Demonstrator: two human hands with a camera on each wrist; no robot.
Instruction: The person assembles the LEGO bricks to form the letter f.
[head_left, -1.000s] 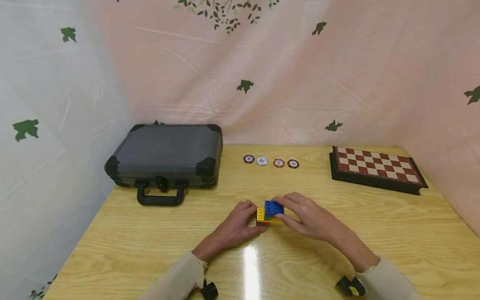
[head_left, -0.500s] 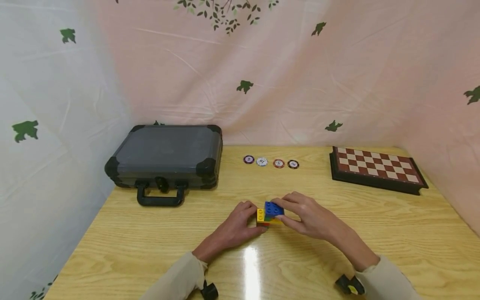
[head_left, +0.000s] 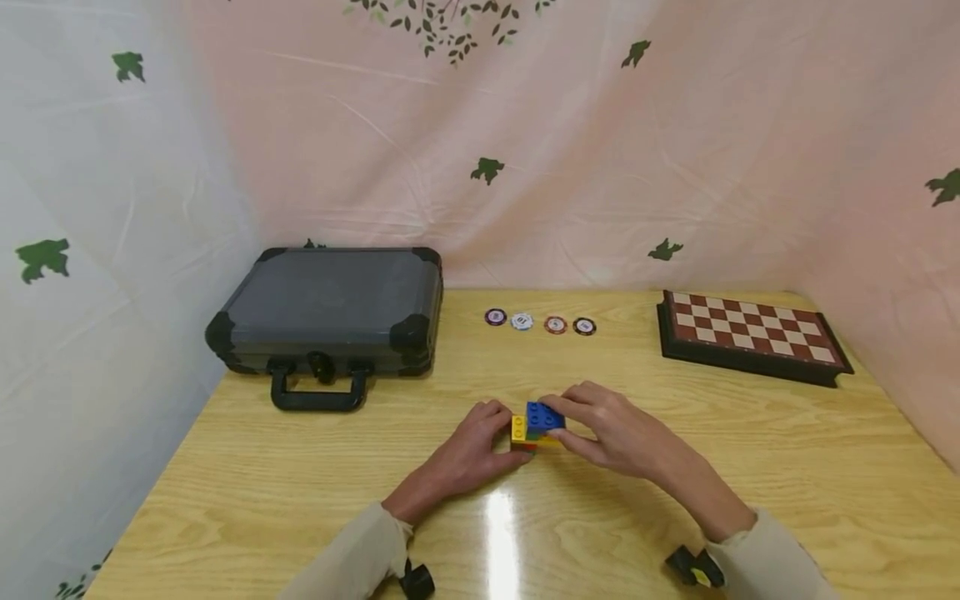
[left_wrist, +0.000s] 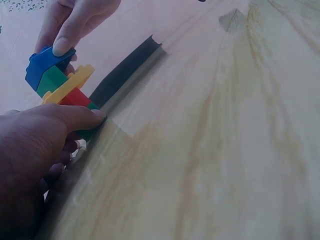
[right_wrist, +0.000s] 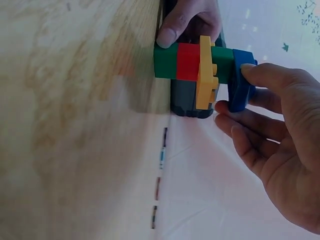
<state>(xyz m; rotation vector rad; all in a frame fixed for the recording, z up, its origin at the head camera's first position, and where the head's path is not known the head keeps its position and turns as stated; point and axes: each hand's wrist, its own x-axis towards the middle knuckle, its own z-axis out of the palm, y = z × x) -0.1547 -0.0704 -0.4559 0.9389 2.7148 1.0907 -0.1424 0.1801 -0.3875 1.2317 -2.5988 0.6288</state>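
Note:
A small tower of toy building bricks stands on the table in front of me. In the right wrist view, its layers run from a green brick (right_wrist: pixel 165 65) at the base through a red brick (right_wrist: pixel 187 62), a wider yellow brick (right_wrist: pixel 204 90) and another green brick (right_wrist: pixel 222 57). On top is a blue brick (head_left: pixel 543 417), which looks slightly tilted. My left hand (head_left: pixel 468 454) grips the tower low down, its thumb against the bottom green brick. With thumb and fingers, my right hand (head_left: pixel 618 429) pinches the blue brick. The tower's far side is hidden.
A grey case (head_left: pixel 337 292) with a black handle lies at the back left. Several poker chips (head_left: pixel 522 321) form a row at the back middle. A folded chessboard box (head_left: pixel 753 333) lies at the back right. Patterned cloth (head_left: pixel 420 167) hangs behind the table (head_left: pixel 300 467).
The head view has shifted very slightly. Both hands keep the same hold on the bricks.

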